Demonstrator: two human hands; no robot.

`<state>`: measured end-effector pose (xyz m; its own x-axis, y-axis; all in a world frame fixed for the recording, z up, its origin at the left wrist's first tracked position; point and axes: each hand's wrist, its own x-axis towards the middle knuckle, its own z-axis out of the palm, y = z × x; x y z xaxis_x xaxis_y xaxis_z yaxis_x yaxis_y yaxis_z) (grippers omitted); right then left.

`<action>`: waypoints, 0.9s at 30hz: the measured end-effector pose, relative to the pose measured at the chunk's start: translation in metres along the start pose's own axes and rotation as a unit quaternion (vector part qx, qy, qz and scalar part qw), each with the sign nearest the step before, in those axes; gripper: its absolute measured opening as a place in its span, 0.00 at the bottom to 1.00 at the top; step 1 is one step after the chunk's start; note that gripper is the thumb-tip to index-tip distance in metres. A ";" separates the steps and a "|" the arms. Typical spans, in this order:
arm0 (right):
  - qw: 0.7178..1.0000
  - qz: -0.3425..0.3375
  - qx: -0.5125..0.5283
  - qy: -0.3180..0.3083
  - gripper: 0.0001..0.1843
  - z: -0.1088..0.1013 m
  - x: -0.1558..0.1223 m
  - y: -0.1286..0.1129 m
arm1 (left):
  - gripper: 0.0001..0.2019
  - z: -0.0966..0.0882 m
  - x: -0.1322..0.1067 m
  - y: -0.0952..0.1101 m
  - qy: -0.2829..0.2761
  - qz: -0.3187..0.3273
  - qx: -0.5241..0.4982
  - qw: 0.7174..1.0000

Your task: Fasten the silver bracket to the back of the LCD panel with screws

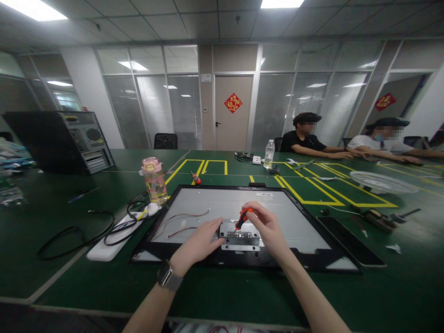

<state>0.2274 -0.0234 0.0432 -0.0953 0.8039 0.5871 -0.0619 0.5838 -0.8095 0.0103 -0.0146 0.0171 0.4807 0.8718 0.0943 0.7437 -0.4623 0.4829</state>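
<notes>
My right hand (266,227) is closed around the orange and black handle of a screwdriver (244,217). Its shaft slants down and left to a silver metal bracket (240,247). At the bracket's left end, my left hand (200,241) grips it between thumb and fingers. The bracket lies on the grey back of a flat display panel (298,222) with a black frame, flat on the table in front of me. Thin wires (183,214) lie loose on the panel, left of the bracket. The screwdriver's tip is too small to make out.
Left of the panel are a white power strip (114,240), black cables (74,247) and a pink-lidded bottle (154,182). A dark slab (350,240) lies along its right side. Farther off stand an opened computer case (62,143) and a water bottle (269,155). Two people (305,136) sit at the right.
</notes>
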 end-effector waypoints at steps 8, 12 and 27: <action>0.998 0.019 0.054 -0.032 0.10 -0.003 -0.002 0.006 | 0.28 0.000 0.000 0.001 0.005 0.003 -0.004 1.000; 0.996 0.033 0.068 -0.038 0.09 -0.004 -0.001 0.006 | 0.28 0.000 -0.001 0.001 0.003 0.005 0.002 1.000; 1.000 0.025 0.001 -0.003 0.15 -0.006 0.000 0.001 | 0.29 0.002 0.000 -0.003 -0.002 0.003 0.007 1.000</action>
<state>0.2331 -0.0220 0.0424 -0.1036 0.8316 0.5456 -0.0585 0.5425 -0.8380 0.0093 -0.0137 0.0138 0.4878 0.8679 0.0935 0.7464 -0.4702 0.4709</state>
